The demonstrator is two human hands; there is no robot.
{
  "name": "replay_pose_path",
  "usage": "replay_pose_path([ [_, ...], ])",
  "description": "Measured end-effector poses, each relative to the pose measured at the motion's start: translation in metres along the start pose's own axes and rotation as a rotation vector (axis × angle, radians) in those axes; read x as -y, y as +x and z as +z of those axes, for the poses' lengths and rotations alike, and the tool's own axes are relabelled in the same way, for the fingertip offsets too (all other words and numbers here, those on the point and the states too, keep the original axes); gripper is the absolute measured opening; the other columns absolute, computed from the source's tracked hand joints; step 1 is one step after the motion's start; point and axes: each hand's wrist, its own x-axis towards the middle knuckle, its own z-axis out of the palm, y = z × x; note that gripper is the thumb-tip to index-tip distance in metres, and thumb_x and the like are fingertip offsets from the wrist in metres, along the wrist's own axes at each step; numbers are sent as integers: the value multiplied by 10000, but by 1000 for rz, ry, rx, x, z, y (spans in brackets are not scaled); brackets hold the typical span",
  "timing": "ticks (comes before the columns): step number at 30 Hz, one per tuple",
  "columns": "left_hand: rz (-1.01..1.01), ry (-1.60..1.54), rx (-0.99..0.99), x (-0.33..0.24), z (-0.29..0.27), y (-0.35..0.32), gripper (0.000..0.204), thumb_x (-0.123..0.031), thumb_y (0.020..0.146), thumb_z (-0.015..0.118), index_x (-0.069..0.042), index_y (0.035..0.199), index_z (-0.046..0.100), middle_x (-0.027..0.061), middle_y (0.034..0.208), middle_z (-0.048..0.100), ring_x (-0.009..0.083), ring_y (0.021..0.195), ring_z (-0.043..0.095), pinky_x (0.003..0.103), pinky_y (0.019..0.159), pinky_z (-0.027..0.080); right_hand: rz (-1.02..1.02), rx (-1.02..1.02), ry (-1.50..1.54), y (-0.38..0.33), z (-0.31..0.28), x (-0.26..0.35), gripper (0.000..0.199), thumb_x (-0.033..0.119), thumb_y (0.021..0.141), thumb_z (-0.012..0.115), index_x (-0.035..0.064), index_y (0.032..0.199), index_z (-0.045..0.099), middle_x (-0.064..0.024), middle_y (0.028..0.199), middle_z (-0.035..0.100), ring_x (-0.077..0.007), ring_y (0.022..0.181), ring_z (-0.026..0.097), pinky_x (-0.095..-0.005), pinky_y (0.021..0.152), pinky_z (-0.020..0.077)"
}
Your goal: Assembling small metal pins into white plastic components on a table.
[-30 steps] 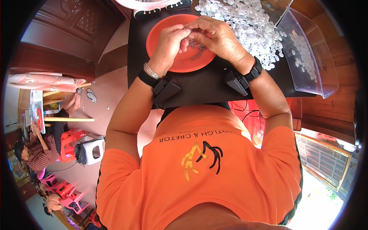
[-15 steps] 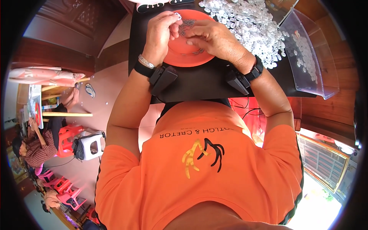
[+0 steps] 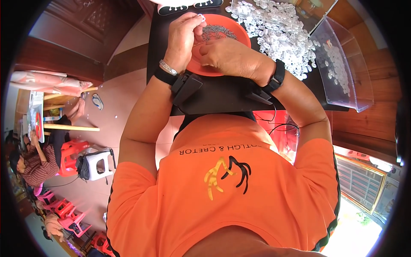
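An orange-red round plate [image 3: 244, 36] holds a heap of small grey screw-like pieces [image 3: 220, 31]. Over its left rim, my left hand [image 3: 182, 38] pinches a small white oval plastic piece [image 3: 201, 17] between thumb and forefinger. My right hand [image 3: 233, 58] is above the near part of the plate, close to the left hand's fingers. Its fingers are curled together, and whatever lies between them is hidden. Both wrists wear black straps with dark boxes attached.
On the dark table [image 3: 214, 96], a large pile of small white oval pieces [image 3: 284, 38] lies to the right. A clear plastic bin [image 3: 349, 64] with more pieces stands at the right edge. Black-and-white shoe-like objects [image 3: 173, 9] sit at the far left. Other people are seated at left.
My right hand has drawn back from the grey pieces toward the near side of the plate, its fingers closing together. My left hand still holds the white piece. The whole view has shifted slightly.
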Motion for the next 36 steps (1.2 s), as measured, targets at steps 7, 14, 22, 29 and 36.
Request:
replay_pose_path([
  [7,14,16,29,-3,0,-4,211,-193,886,506,-34,786,600,-30,653,505,64,585,449,201,541,334,99,166,46,6,-1,-1,139,60,724,577,33,860,560,-121,853,581,-332,820,579,-409,660,477],
  [14,-62,17,59,-2,1,-4,197,-194,880,516,-51,769,593,-43,629,483,49,552,442,192,504,319,75,23,132,0,0,-4,161,27,700,561,17,861,563,-171,788,585,-376,753,577,-440,650,463],
  [22,-116,-1,-20,-7,5,-5,176,-168,869,533,-38,766,591,-33,645,487,58,571,432,205,505,336,189,299,10,20,-21,11,108,36,680,564,-12,761,616,-173,695,612,-358,716,613,-444,629,481],
  [29,-108,-28,21,-4,1,-4,209,-183,888,517,-29,759,577,-25,610,479,67,509,436,202,488,340,285,41,295,-3,-28,-9,140,54,713,593,6,845,582,-148,728,614,-288,694,609,-371,645,480],
  [36,-91,-21,109,-4,9,-11,206,-192,899,512,-30,793,579,-17,616,484,75,536,471,196,501,346,478,-402,972,-26,-24,-25,166,19,845,573,-12,1006,599,-59,884,657,-126,814,611,-255,759,487],
])
